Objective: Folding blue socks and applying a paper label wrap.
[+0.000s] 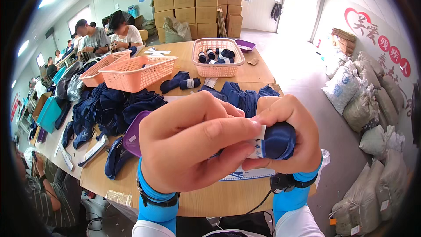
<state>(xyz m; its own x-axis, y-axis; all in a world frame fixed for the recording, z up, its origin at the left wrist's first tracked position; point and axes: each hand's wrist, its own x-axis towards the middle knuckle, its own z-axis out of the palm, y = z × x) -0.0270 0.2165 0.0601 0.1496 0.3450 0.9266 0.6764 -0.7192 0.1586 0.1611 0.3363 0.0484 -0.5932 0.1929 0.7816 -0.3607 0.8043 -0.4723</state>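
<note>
Close in front of me, a rolled bundle of shiny navy cloth [281,140] is held up between both hands. My right hand [303,137] curls around its right end. The fingers of my left hand [186,142] are closed on a white paper band [258,146] that wraps the roll's left part. Behind my fingers much of the roll is hidden. Just beyond my hands, loose navy cloth [239,96] lies heaped on the table. Farther left rests another navy roll [190,83] with a white band.
A pink basket [218,73] with several banded navy rolls stands at the back. Two orange baskets [139,78] and a big navy cloth pile [109,105] are on the left. A purple tray [133,138] sits by my left hand. Other people [125,35] work at the far left.
</note>
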